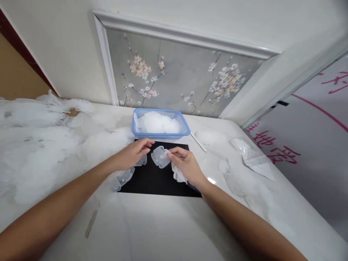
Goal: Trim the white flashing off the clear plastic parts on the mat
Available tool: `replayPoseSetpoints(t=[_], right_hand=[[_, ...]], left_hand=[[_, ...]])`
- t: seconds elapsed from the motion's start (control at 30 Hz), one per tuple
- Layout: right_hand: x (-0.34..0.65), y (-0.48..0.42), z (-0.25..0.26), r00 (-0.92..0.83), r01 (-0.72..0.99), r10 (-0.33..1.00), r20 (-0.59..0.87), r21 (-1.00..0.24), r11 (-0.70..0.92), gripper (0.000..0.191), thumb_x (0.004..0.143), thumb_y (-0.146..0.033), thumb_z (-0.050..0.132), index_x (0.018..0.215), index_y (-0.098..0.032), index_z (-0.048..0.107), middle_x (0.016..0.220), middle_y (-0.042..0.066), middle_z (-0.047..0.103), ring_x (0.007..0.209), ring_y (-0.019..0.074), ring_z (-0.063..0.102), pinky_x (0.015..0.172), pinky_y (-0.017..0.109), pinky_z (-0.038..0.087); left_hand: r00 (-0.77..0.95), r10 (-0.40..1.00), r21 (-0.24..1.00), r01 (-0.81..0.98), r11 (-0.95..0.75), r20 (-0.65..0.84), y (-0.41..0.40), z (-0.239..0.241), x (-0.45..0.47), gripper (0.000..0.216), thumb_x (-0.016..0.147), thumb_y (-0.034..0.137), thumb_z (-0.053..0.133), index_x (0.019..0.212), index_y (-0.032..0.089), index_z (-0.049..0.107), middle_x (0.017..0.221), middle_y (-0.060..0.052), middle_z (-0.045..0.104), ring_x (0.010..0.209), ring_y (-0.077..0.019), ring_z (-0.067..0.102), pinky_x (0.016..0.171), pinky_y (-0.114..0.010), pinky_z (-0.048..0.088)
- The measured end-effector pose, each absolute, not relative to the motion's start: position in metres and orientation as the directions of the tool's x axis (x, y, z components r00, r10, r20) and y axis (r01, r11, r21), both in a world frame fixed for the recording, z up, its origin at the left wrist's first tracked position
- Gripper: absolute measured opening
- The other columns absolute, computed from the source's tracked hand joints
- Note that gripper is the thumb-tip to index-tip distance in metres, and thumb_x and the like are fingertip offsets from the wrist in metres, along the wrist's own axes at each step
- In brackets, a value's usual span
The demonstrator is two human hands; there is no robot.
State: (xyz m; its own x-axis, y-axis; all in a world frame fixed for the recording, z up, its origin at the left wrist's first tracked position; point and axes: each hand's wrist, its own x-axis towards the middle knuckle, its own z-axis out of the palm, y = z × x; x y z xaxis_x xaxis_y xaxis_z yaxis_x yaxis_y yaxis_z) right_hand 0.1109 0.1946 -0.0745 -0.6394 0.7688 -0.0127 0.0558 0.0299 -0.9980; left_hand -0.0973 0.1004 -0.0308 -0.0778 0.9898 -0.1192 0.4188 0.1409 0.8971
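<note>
To your right, the pale panel (304, 181) carries magenta Chinese writing (276, 146): you can make out what look like 她 and 爱, with a smaller, partly hidden character resembling 主 before them. Higher up, more magenta strokes (337, 81) run toward your view's edge, too cut off for you to read surely.

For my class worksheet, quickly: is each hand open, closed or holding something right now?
Left hand: open, loosely curved, nothing visibly held.
Right hand: closed, pinching a translucent piece by its edge.
</note>
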Motion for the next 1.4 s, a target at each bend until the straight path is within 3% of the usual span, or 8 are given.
replayPoseSetpoints(t=[0.07, 0.2, 0.33, 0.47, 0.63, 0.77, 0.97, 1.4], right_hand=[[0.112, 0.202, -0.074, -0.669, 0.052, 0.714, -0.206, -0.971, -0.232, 0.039, 0.069, -0.045, 0.076, 0.099, -0.019, 0.070, 0.057, -0.002, 0.062, 0.043, 0.0092, 0.047, 0.041, 0.023, 0.037], [0.113, 0.212, -0.076, -0.706, 0.076, 0.612, -0.357, -0.897, -0.436, 0.054, 0.063, -0.036, 0.078, 0.112, -0.016, 0.067, 0.044, -0.006, 0.053, 0.037, 0.0085, 0.042, 0.037, 0.020, 0.031], [0.115, 0.215, -0.075, -0.727, 0.074, 0.588, -0.356, -0.891, -0.448, 0.052, 0.065, -0.031, 0.073, 0.115, -0.017, 0.066, 0.043, -0.007, 0.050, 0.038, 0.0092, 0.043, 0.037, 0.020, 0.031], [0.116, 0.216, -0.072, -0.732, 0.068, 0.581, -0.355, -0.887, -0.457, 0.051, 0.066, -0.030, 0.072, 0.115, -0.017, 0.066, 0.043, -0.008, 0.049, 0.039, 0.0089, 0.043, 0.038, 0.019, 0.032], [0.117, 0.220, -0.075, -0.732, 0.027, 0.581, -0.356, -0.867, -0.497, 0.050, 0.066, -0.028, 0.072, 0.114, -0.017, 0.065, 0.045, -0.008, 0.051, 0.038, 0.0083, 0.043, 0.038, 0.020, 0.032], [0.118, 0.223, -0.079, -0.737, -0.007, 0.581, -0.345, -0.856, -0.517, 0.049, 0.066, -0.025, 0.072, 0.113, -0.017, 0.065, 0.046, -0.007, 0.052, 0.038, 0.0078, 0.043, 0.040, 0.020, 0.033], [0.119, 0.224, -0.081, -0.746, -0.020, 0.572, -0.340, -0.848, -0.530, 0.047, 0.066, -0.024, 0.072, 0.112, -0.017, 0.065, 0.045, -0.008, 0.049, 0.039, 0.0089, 0.041, 0.040, 0.021, 0.034], [0.119, 0.226, -0.085, -0.770, -0.037, 0.551, -0.322, -0.839, -0.543, 0.044, 0.067, -0.024, 0.072, 0.110, -0.018, 0.065, 0.045, -0.008, 0.048, 0.040, 0.0078, 0.040, 0.042, 0.020, 0.036]], left_hand=[[-0.028, 0.995, 0.691, 0.717, 0.088, -0.097, 0.098, -0.028, -0.111, 0.029, 0.085, 0.037, 0.055, 0.108, 0.023, 0.064, 0.116, -0.009, 0.061, 0.112, -0.0290, 0.053, 0.098, -0.040, 0.037], [0.005, 0.984, 0.461, 0.884, 0.079, -0.177, 0.094, -0.031, -0.124, 0.040, 0.079, 0.031, 0.059, 0.118, 0.024, 0.061, 0.115, -0.009, 0.059, 0.105, -0.0299, 0.053, 0.091, -0.039, 0.037], [-0.062, 0.976, 0.430, 0.890, 0.149, -0.209, 0.099, -0.036, -0.120, 0.041, 0.074, 0.026, 0.064, 0.115, 0.027, 0.062, 0.097, -0.005, 0.062, 0.097, -0.0282, 0.054, 0.089, -0.037, 0.035], [-0.081, 0.984, 0.491, 0.858, 0.150, -0.160, 0.105, -0.032, -0.115, 0.013, 0.070, 0.031, 0.070, 0.079, 0.023, 0.065, 0.083, -0.004, 0.061, 0.095, -0.0292, 0.054, 0.086, -0.038, 0.038], [-0.232, 0.952, 0.931, 0.257, 0.259, -0.201, 0.108, -0.031, -0.105, 0.034, 0.070, 0.043, 0.075, 0.083, 0.021, 0.053, 0.089, -0.004, 0.068, 0.090, -0.0258, 0.065, 0.084, -0.041, 0.048], [-0.250, 0.901, 0.920, -0.268, 0.287, -0.354, 0.109, -0.041, -0.098, 0.037, 0.066, 0.029, 0.081, 0.091, 0.018, 0.055, 0.099, -0.010, 0.073, 0.092, -0.0261, 0.071, 0.087, -0.043, 0.053], [-0.254, 0.860, 0.848, -0.431, 0.309, -0.442, 0.112, -0.046, -0.096, 0.015, 0.085, 0.027, 0.064, 0.093, 0.015, 0.066, 0.097, -0.014, 0.075, 0.090, -0.0263, 0.072, 0.083, -0.043, 0.058], [-0.139, 0.858, 0.793, -0.476, 0.381, -0.495, 0.111, -0.042, -0.095, 0.025, 0.092, 0.036, 0.053, 0.097, 0.015, 0.067, 0.102, -0.014, 0.075, 0.097, -0.0280, 0.070, 0.088, -0.047, 0.056]])
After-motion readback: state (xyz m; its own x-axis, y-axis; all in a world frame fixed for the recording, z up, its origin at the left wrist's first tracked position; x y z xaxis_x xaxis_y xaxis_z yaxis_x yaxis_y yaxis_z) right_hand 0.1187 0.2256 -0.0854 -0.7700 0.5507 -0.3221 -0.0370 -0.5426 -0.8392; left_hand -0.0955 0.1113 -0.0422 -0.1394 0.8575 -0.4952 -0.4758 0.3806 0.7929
